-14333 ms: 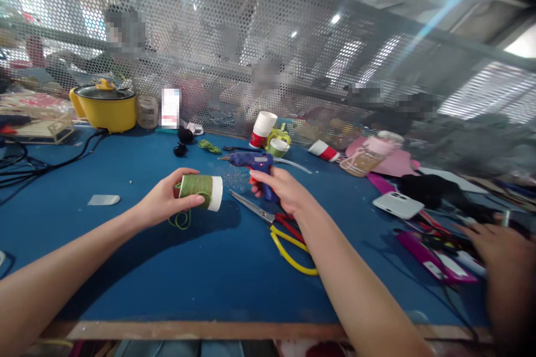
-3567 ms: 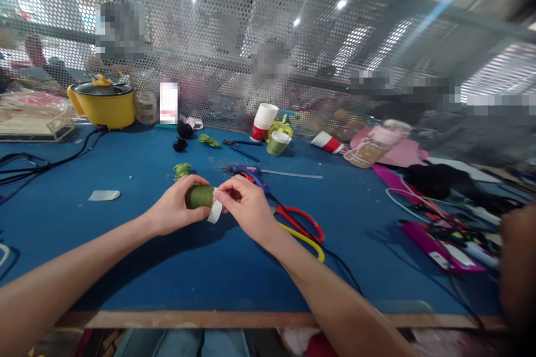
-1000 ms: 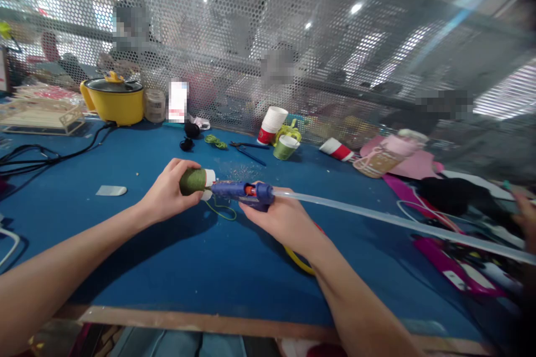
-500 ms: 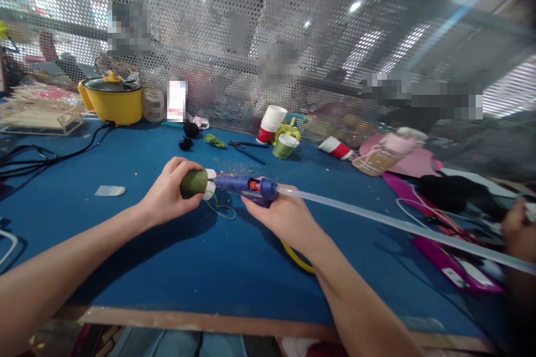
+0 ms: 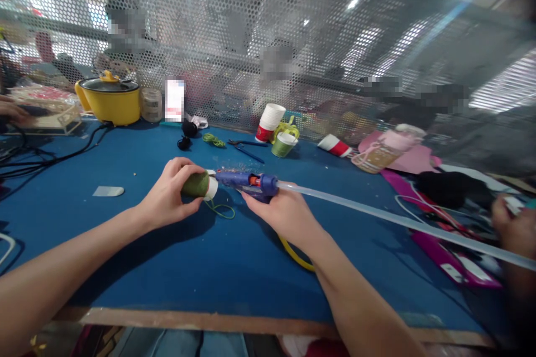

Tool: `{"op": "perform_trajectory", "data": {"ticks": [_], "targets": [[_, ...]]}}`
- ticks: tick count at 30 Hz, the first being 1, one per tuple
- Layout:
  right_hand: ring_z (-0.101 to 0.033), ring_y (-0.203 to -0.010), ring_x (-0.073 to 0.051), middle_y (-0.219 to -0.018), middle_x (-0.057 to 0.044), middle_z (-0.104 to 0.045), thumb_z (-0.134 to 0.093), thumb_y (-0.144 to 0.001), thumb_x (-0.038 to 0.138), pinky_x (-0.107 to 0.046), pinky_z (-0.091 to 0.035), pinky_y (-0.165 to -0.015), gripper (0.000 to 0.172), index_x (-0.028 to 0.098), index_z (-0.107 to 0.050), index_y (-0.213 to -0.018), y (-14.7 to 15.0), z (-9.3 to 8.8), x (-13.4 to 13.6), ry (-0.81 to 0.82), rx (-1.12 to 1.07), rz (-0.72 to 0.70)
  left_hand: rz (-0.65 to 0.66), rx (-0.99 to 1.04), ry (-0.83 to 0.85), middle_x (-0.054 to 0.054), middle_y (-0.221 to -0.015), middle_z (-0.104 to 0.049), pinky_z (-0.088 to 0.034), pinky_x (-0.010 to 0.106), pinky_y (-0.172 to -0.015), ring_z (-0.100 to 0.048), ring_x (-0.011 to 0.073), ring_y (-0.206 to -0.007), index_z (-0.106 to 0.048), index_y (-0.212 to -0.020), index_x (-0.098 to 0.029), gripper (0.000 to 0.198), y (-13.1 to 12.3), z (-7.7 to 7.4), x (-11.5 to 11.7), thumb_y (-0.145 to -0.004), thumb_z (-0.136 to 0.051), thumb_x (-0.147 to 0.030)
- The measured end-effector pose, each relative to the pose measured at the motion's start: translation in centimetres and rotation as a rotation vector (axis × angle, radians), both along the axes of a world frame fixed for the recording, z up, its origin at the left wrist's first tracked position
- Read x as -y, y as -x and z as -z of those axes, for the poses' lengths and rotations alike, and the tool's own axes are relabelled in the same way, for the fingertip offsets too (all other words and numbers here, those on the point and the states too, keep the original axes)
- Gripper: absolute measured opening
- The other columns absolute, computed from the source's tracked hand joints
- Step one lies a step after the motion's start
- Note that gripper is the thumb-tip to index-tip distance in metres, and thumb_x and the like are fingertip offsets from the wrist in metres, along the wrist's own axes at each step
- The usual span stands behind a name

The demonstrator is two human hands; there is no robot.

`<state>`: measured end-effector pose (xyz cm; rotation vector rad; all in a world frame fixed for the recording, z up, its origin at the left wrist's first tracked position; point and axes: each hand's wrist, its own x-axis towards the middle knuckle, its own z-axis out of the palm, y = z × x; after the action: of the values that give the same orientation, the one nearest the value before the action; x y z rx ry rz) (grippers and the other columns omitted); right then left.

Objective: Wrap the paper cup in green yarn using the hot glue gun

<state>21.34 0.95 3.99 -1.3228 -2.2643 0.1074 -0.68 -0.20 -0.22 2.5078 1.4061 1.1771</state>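
Note:
My left hand (image 5: 170,197) is closed round a small white paper cup wrapped in green cord (image 5: 197,184), held on its side above the blue table (image 5: 176,268). A loose end of green cord (image 5: 221,211) hangs from it onto the table. My right hand (image 5: 285,213) grips a blue hot glue gun (image 5: 247,181), its nozzle touching the cup's white rim. A long clear glue stick (image 5: 389,221) juts from the gun's back toward the right.
Yellow-handled scissors (image 5: 295,255) lie partly under my right forearm. A yellow pot (image 5: 109,101), stacked paper cups (image 5: 268,121), a green cup (image 5: 283,144), pliers (image 5: 245,148) and a white scrap (image 5: 108,191) lie around. Another person's hand (image 5: 513,223) works at right by pink items (image 5: 448,254). Mesh screen behind.
The glue gun has been picked up again and its nozzle brought against the cup's rim; over the last second both hands shifted only slightly. The other person's hand moved at the right.

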Motion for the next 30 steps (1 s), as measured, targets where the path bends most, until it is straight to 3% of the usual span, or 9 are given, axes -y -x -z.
{"op": "perform_trajectory", "data": {"ticks": [15,30], "targets": [[-0.058,-0.064,-0.018,-0.063,-0.002,-0.062,-0.051,-0.075,0.030,-0.026,-0.040,-0.056,0.016,0.019,-0.057,-0.065,0.05,-0.15,0.10,0.004,0.008,0.042,0.040,-0.056,-0.035,0.012,-0.112,-0.042,-0.039,0.044,-0.091,-0.042,0.0273,-0.106,-0.043,-0.110,-0.021,0.043,-0.07,0.17,0.27,-0.069,-0.057,-0.020],[-0.054,-0.056,-0.014,-0.060,-0.001,-0.061,-0.051,-0.074,0.028,-0.025,-0.039,-0.056,0.016,0.019,-0.057,-0.062,-0.01,-0.13,0.48,-0.008,0.019,-0.016,-0.030,0.103,0.122,0.007,-0.102,-0.050,-0.044,0.037,-0.083,-0.050,0.0222,-0.097,-0.046,-0.102,-0.021,0.039,0.18,0.19,-0.42,-0.066,-0.059,-0.019]]}}
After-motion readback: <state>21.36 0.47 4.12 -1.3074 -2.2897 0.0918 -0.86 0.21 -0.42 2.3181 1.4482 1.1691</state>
